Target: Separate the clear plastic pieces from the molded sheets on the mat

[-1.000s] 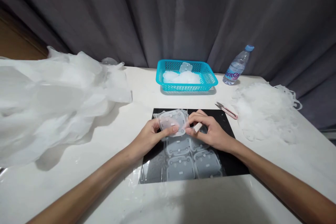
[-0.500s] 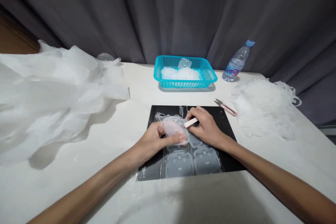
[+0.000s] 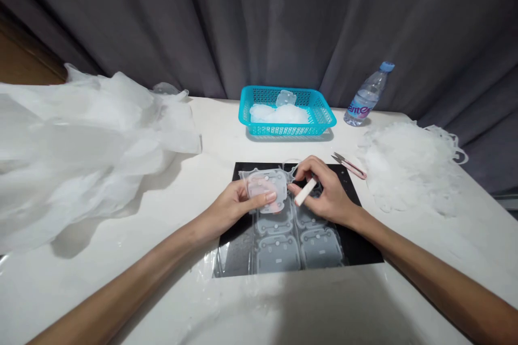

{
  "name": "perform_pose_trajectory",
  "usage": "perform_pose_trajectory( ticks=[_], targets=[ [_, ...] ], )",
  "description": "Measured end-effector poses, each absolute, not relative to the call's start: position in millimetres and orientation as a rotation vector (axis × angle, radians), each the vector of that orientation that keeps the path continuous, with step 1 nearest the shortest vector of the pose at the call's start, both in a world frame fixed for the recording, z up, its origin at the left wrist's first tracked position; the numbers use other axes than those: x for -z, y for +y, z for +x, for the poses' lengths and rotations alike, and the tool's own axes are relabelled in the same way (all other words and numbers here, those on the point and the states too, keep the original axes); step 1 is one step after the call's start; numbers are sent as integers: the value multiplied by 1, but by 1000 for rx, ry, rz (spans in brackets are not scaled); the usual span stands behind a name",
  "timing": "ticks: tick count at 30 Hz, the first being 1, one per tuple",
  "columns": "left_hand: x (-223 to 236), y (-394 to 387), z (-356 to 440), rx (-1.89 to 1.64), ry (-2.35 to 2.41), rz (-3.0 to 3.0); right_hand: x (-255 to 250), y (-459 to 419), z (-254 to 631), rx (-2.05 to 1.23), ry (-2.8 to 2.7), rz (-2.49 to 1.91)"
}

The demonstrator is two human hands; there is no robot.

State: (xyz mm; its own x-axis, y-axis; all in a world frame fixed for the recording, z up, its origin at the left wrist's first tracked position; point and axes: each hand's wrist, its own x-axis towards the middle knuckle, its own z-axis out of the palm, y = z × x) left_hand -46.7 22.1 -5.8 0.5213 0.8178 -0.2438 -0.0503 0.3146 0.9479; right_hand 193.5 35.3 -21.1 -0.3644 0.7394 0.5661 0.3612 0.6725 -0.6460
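Note:
My left hand [image 3: 238, 202] pinches a translucent, rounded-square silicone-like piece [image 3: 265, 180], thumb on its face and fingers behind. Ragged thin edging still hangs around its upper side. My right hand [image 3: 324, 191] is closed on a short white stick-shaped tool [image 3: 306, 192], whose working end I cannot make out. Its thumb and forefinger are at the piece's right edge, by a thin strip of the edging [image 3: 292, 172]. Beneath both hands lies a clear sheet with several similar rounded-square pieces [image 3: 277, 253] on a black mat [image 3: 360, 250].
Behind the mat stands a turquoise basket [image 3: 291, 131] with white translucent pieces inside. A water bottle [image 3: 368, 97] is to its right. Small pink-handled thread snips [image 3: 350, 166] lie beside a heap of clear scraps [image 3: 413, 167]. A large pile of white sheets [image 3: 93, 145] covers the left side.
The piece in my left hand tilted downward, then came back up to face me. My right hand drew off to the right, then returned to its edge, the white tool turning with it.

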Motion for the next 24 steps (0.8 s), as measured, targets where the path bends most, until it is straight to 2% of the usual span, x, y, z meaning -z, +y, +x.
perform_pose_trajectory(
  ticks=[4, 8, 15, 24],
  targets=[
    [14, 20, -46, -738, 970, 1141, 21, 29, 190, -25, -2228, -636],
    [28, 19, -51, -842, 1074, 1125, 17, 30, 185, 285, -2440, -563],
    [16, 23, -53, -703, 835, 1350, 15, 38, 190, 203, -2349, -678],
    [9, 19, -50, -714, 1032, 1560, 18, 39, 195, 132, -2509, -716]
  ],
)
